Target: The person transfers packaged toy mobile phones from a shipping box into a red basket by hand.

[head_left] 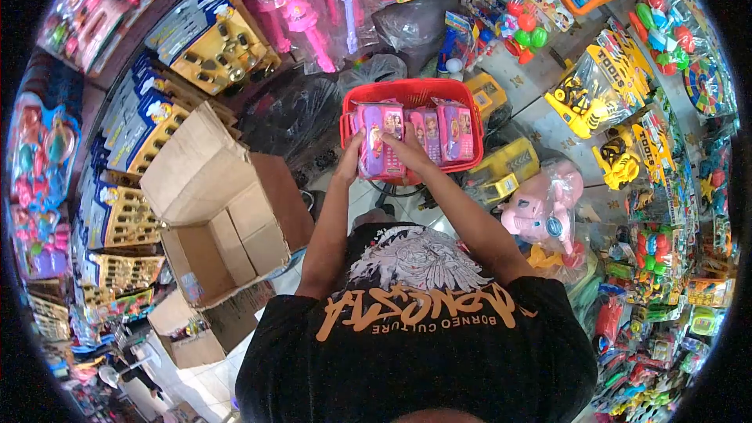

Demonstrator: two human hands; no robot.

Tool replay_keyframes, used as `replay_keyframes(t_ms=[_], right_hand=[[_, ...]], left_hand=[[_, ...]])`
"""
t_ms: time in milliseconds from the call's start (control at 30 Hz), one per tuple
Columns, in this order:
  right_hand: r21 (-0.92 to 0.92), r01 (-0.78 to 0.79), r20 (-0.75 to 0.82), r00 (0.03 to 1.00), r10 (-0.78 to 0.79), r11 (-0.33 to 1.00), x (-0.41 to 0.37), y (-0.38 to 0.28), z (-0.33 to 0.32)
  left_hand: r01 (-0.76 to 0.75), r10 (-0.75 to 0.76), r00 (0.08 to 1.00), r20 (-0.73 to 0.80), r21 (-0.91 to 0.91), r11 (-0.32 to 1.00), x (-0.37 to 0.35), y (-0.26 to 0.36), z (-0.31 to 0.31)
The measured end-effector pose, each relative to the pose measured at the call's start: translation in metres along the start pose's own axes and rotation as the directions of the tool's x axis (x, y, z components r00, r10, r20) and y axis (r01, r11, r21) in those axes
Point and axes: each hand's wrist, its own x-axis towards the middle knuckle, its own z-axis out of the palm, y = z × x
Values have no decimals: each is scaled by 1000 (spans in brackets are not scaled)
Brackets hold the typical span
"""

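A red plastic basket [407, 94] sits in front of me, with pink and purple toy phone packs [442, 129] standing in it. Both hands grip one purple toy phone pack [377, 141] at the basket's near left side. My left hand [352, 158] holds its left edge. My right hand [409, 150] clasps its right edge, fingers over the front. My black T-shirt fills the bottom of the view.
An open cardboard box [223, 211] stands at my left. Packaged toys cover the shelves and floor all round: blue-and-yellow card packs [129, 141] left, yellow toy trucks [595, 94] and a pink plush toy [544, 207] right, pink wands [301, 12] ahead.
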Motion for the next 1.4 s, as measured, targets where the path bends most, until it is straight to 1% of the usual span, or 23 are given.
replay_keyframes(t_ms=[133, 200, 267, 333, 400, 433, 467, 500, 533, 600, 633, 667, 733, 800, 833, 900, 1000, 1067, 1133, 1233, 1300, 1333, 1400], right_hand=[[-36, 17, -53, 998, -19, 999, 44, 42, 6], [-190, -6, -77, 997, -9, 982, 53, 68, 8], [-204, -25, -111, 994, 2, 979, 63, 86, 12], [-283, -109, -147, 987, 69, 953, 53, 75, 18], [-293, -83, -168, 985, 34, 953, 49, 68, 19], [-253, 42, -170, 982, -87, 967, 48, 70, 20], [-217, 169, -176, 962, -208, 962, 48, 70, 19], [-282, 297, -185, 916, -355, 912, 54, 82, 20], [-281, 292, -191, 916, -352, 914, 52, 80, 19], [-470, 286, -82, 928, -364, 835, 48, 78, 16], [-473, 338, -43, 914, -404, 814, 48, 78, 13], [-473, 333, -49, 914, -402, 815, 46, 78, 12], [-590, 255, -50, 935, -350, 766, 35, 60, 8], [-563, 239, -35, 950, -312, 791, 35, 67, 6], [-579, 253, -19, 946, -324, 775, 36, 70, 6], [-587, 274, 11, 943, -332, 762, 35, 72, 7], [-522, 244, 22, 962, -273, 817, 31, 70, 3], [-508, 272, 16, 952, -307, 817, 29, 65, -1], [-503, 286, 64, 953, -295, 816, 29, 63, -4], [-494, 247, 74, 967, -242, 834, 30, 64, -8], [-469, 329, 88, 941, -327, 819, 31, 65, -12], [-469, 337, 99, 939, -331, 816, 34, 64, -18], [-328, 482, 139, 876, -463, 813, 40, 62, -35]], left_hand=[[55, -55, 998, 15, 5, 998, 37, -22, -35], [59, -60, 997, 39, 15, 998, 40, -36, -46], [16, -16, 999, -31, 14, 1000, 44, -39, -46], [52, -53, 998, -42, -10, 999, 46, -40, -41], [-183, 184, 981, -65, 27, 983, 45, -37, -28], [-243, 242, 970, 22, 111, 964, 57, -41, -42], [-236, 234, 972, 30, 112, 965, 65, -53, -49], [-232, 233, 972, 16, 183, 956, 66, -49, -43], [-225, 233, 972, -1, 253, 941, 61, -44, -40], [-207, 240, 970, -38, 388, 898, 54, -35, -31], [-196, 246, 968, -53, 452, 870, 50, -31, -26], [-184, 252, 965, -66, 514, 838, 43, -27, -22], [-154, 268, 959, -89, 629, 762, 32, -21, -9], [-115, 289, 950, -115, 732, 671, 27, -14, 5], [-112, 288, 951, -117, 733, 670, 28, -16, 4], [-192, 362, 930, -57, 766, 614, 29, -22, 0], [-207, 407, 912, -41, 812, 546, 28, -30, -5], [-223, 440, 896, -53, 804, 551, 29, -34, -6], [-266, 467, 884, -2, 820, 507, 30, -34, -2], [-260, 496, 868, -14, 838, 480, 30, -39, 3], [-273, 499, 867, 6, 842, 465, 29, -39, 2], [-271, 506, 862, -3, 843, 465, 27, -39, 2], [-232, 527, 849, 32, 920, 317, 21, -39, 3]])
